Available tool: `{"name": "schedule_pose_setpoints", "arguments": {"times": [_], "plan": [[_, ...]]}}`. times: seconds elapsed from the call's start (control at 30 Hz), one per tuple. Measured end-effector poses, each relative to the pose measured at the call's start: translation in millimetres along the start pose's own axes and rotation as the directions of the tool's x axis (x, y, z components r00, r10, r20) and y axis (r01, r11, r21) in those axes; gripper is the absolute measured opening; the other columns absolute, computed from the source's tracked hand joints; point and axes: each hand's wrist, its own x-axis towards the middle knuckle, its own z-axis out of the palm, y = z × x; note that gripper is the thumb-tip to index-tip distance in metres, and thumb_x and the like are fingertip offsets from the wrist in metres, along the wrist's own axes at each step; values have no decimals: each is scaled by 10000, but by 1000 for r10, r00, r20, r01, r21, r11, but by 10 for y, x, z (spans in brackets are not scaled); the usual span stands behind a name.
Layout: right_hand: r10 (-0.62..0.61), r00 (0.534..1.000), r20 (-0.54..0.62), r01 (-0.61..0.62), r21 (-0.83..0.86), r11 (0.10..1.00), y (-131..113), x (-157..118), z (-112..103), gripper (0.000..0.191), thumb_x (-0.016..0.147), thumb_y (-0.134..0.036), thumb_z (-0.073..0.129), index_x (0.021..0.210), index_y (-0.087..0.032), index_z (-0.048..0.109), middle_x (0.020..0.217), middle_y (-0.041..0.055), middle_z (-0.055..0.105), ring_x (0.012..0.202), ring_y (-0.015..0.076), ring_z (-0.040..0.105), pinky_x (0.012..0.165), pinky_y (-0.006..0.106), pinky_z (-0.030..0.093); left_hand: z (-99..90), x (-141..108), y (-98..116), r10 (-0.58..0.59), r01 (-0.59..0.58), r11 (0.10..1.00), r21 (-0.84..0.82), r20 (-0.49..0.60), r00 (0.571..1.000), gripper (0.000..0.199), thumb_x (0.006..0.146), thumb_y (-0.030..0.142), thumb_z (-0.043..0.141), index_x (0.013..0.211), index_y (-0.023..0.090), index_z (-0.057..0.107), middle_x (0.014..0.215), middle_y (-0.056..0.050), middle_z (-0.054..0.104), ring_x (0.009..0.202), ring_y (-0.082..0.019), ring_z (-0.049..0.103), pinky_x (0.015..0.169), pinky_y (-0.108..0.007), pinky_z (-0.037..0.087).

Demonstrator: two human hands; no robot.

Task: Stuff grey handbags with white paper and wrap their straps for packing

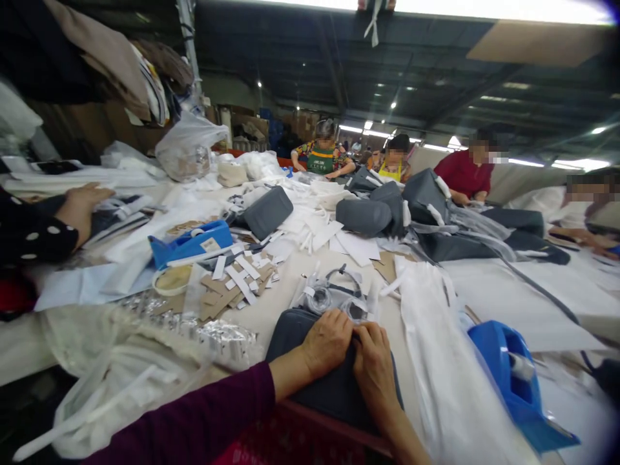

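Note:
A dark grey bag (324,394) lies flat at the table's near edge, in front of me. My left hand (328,343) rests on its upper part with the fingers curled down. Right beside it, my right hand (374,361) has its fingers bent at the same spot, and the fingertips of both hands nearly meet. What they pinch is too small to make out. Just beyond my fingers, clear plastic wrapping (320,298) covers round coiled parts, and a dark looped handle (345,274) stands up behind them.
Blue tape dispensers (194,244) (508,368) stand left and right. Cardboard strips and white tags (237,284) lie left of the bag. White wrapping (440,361) runs along the right. More grey bags (363,216) and several people are beyond; another person's hand (84,200) is at left.

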Motion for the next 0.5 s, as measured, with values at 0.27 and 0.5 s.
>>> {"name": "schedule_pose_setpoints", "arguments": {"times": [0.27, 0.5], "plan": [[-98, 995, 25, 101, -153, 983, -13, -69, 41, 286, 832, -65, 392, 980, -202, 595, 983, 105, 530, 930, 265, 478, 796, 426, 449, -4, -19, 22, -148, 150, 989, 9, -101, 984, 173, 924, 186, 389, 1004, 145, 538, 1023, -95, 566, 1002, -246, 502, 922, -402, 393], [-91, 996, 13, 91, -230, 969, -95, -60, 39, 351, 822, -24, 386, 1046, -193, 598, 1014, 106, 512, 938, 258, 475, 790, 408, 456, -87, -11, -8, -232, 207, 961, -181, -132, 964, 157, 858, 114, 444, 974, 160, 540, 1032, -91, 548, 1012, -250, 492, 938, -405, 412]]}}
